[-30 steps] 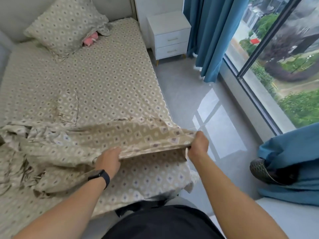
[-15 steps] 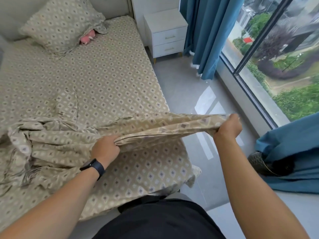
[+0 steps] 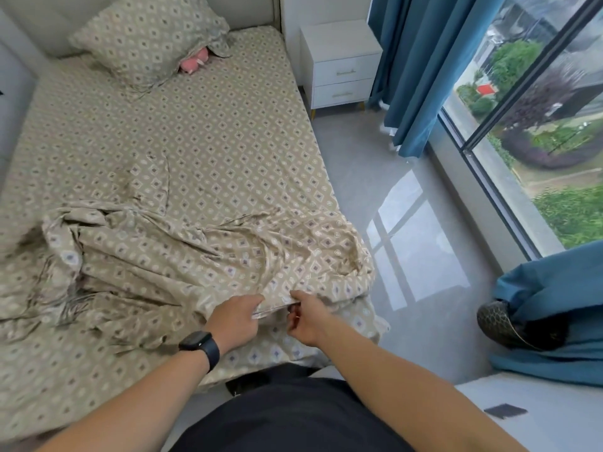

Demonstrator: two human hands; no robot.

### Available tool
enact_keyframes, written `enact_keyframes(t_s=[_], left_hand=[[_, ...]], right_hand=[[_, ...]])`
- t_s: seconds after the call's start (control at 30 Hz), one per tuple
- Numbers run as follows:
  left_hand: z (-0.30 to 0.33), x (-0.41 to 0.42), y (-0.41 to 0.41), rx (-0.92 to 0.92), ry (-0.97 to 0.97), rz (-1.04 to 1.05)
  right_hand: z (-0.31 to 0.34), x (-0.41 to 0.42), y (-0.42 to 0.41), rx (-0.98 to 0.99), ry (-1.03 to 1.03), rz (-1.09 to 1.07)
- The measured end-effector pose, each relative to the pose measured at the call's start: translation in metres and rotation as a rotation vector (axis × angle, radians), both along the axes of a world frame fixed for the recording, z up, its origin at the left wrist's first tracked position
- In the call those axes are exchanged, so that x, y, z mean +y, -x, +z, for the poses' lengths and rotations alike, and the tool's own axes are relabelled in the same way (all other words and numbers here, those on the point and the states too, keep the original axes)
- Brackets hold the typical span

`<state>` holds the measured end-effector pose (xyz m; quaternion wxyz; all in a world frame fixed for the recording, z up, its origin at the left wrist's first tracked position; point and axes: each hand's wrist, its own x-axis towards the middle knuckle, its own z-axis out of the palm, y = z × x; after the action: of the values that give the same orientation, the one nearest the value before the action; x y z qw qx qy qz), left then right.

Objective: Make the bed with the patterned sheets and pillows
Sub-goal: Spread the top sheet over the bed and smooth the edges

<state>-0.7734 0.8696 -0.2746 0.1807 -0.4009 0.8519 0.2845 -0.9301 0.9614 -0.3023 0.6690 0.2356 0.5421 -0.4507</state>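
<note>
Bed [image 3: 202, 151]: covered by a patterned fitted sheet, lying flat over most of the mattress. Its head end is against the padded headboard at the top of the view.

Loose sheet [image 3: 182, 256]: same pattern, bunched and creased across the foot half of the bed, with its right-hand portion heaped at the bed's edge by the floor.

Curtain [image 3: 424, 70]: blue, hanging beside the window [image 3: 535, 125]; a second blue mass lies at the lower right.

Nightstand [image 3: 339, 63]: white, two drawers, standing between bed and curtain.

Pillow [image 3: 146, 37]: patterned case, propped at the head end, tilted against the headboard. A pink item [image 3: 192, 62] shows from under its lower right corner; what it is cannot be told.

Left hand [image 3: 236, 316]: fingers curled around the near hem of the loose sheet, holding it. A dark watch [image 3: 199, 345] is on that wrist.

Right hand [image 3: 308, 318]: just beside the left, pinching the same hem; the fingertips are partly hidden by fabric, so the grip appears closed on it rather than certain.
</note>
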Motion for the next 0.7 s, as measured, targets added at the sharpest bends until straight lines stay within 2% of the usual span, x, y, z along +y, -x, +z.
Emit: enact_keyframes(t_s=[0.17, 0.27, 0.37, 0.5, 0.57, 0.63, 0.7], left_hand=[[-0.004, -0.013, -0.029, 0.058, 0.222, 0.069], [-0.003, -0.026, -0.031, 0.007, 0.316, 0.144], [0.005, -0.042, -0.020, 0.056, 0.395, 0.199], [0.022, -0.078, -0.026, 0.126, 0.482, 0.353], [0.029, -0.093, -0.038, 0.120, 0.466, 0.457], [0.039, -0.101, -0.050, 0.107, 0.429, 0.495], [0.048, -0.101, -0.055, 0.104, 0.377, 0.530]], right_hand=[[0.019, -0.008, 0.008, 0.466, -0.100, -0.109], [0.031, -0.012, 0.028, 0.646, -0.131, -0.205], [0.036, -0.019, 0.074, 0.759, -0.198, -0.286], [0.062, -0.020, 0.140, 0.770, -0.188, -0.487], [0.072, -0.017, 0.163, 0.774, -0.183, -0.590], [0.081, -0.022, 0.163, 0.763, -0.162, -0.557], [0.078, -0.031, 0.136, 0.640, -0.085, -0.508]])
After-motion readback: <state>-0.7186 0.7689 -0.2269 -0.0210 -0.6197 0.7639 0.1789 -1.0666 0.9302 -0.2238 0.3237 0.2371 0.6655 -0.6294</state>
